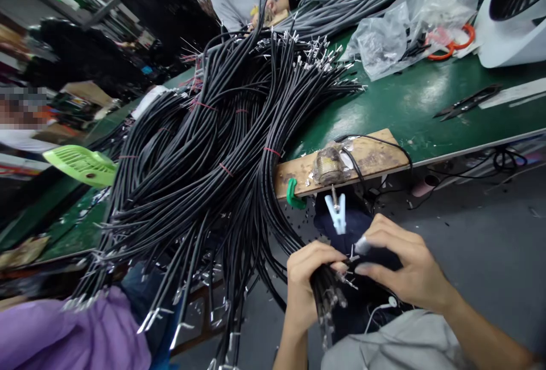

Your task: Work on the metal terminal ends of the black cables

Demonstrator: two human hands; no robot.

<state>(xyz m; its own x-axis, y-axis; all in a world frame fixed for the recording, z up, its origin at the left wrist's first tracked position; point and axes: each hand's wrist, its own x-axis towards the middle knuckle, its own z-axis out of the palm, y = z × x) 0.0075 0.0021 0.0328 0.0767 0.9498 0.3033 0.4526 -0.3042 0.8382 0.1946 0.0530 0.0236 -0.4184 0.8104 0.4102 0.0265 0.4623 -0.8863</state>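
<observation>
Several black cables (284, 219) run down from the heap on the bench into my left hand (309, 270), which is closed around the bundle near its end. Stripped, silvery wire ends (336, 296) stick out past my fingers, somewhat blurred. Just right of these ends is my right hand (403, 259), thumb and forefinger spread with a gap between them. Its fingertips look whitish, and I see nothing held there. Beyond my hands, a light-blue clip (336, 213) hangs on a metal rod from a taped block (328, 165) on a wooden board (377, 151).
The black cable heap (205, 131) covers much of the green bench (409, 97). Further right lie snips (467, 103), orange-handled scissors (452, 49), plastic bags (384, 40) and a white fan-like housing (490, 34). A co-worker (232, 6) sits opposite; a purple sleeve (81, 336) is at left.
</observation>
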